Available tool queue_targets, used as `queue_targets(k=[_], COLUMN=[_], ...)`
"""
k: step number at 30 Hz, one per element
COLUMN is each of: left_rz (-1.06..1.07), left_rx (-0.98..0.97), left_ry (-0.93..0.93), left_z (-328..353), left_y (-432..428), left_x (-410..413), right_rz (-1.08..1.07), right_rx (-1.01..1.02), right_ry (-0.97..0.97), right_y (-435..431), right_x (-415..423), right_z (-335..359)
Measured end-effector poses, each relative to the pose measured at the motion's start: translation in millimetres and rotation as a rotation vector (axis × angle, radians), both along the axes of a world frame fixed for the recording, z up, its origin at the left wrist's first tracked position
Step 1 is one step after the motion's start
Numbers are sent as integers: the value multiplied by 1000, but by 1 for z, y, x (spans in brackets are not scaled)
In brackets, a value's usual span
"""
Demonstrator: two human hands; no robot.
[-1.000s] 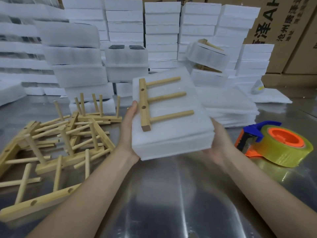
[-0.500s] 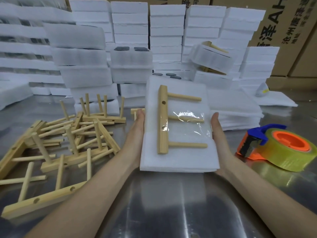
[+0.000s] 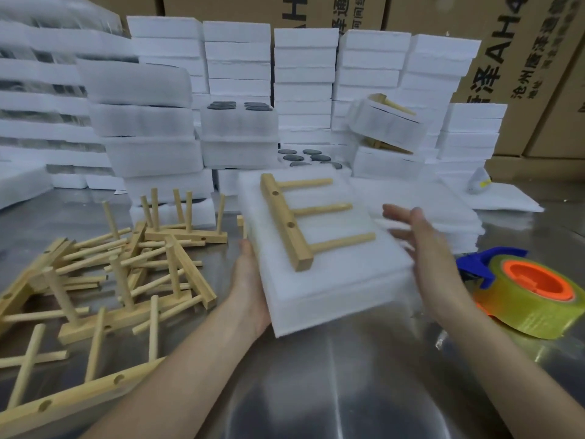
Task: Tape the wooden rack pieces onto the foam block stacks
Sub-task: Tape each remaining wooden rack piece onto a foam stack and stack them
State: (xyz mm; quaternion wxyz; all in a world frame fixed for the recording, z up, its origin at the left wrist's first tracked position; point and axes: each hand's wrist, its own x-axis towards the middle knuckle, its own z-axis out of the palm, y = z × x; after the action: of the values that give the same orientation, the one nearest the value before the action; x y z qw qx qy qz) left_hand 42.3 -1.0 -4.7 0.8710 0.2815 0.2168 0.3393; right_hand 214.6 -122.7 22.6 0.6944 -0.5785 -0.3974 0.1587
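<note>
At the middle of the shiny metal surface, a white rectangular stack of foam blocks sits tilted, its far end raised. On its top face lies a pale wooden rack piece: 1 flat bar with 2 holes running from 11 to 5 o'clock, and 3 round dowels pointing toward 3 o'clock.

The left hand lies against the stack's 9 o'clock edge with the thumb up along the side. Its fingers are hidden beneath the foam, so how far they curl cannot be told. The right hand is at the stack's 3 o'clock edge, spread flat with straight fingers and holding nothing. It is blurred, and whether it touches the foam cannot be told.

At 9 o'clock of the stack lies a loose heap of matching wooden rack pieces, some with dowels pointing up. At 3 o'clock rests a roll of clear yellowish tape on an orange and blue dispenser. At 12 o'clock stand tall piles of white foam blocks, with brown printed cardboard boxes behind them.
</note>
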Motion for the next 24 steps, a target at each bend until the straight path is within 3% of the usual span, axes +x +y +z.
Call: queue_targets(k=[2, 5, 7, 11, 16, 21, 24], left_rz=[88, 85, 120, 233, 147, 89, 42], left_rx=[1, -59, -90, 21, 99, 160, 321], left_ry=[-98, -174, -168, -82, -68, -135, -124], left_z=[1, -1, 0, -2, -4, 0, 3], left_y=[5, 15, 14, -5, -19, -16, -11], left_x=[-2, -6, -6, 5, 13, 11, 5], right_rz=[-14, -16, -111, -216, -195, -149, -241], right_rx=[200, 61, -54, 47, 151, 228, 291], right_ry=[-518, -1337, -1549, -1417, -1290, -1338, -1444], right_y=[-12, -11, 0, 10, 7, 9, 9], right_x=[-10, -22, -26, -19, -1, -2, -9], right_z=[6, -11, -18, -23, -30, -25, -22])
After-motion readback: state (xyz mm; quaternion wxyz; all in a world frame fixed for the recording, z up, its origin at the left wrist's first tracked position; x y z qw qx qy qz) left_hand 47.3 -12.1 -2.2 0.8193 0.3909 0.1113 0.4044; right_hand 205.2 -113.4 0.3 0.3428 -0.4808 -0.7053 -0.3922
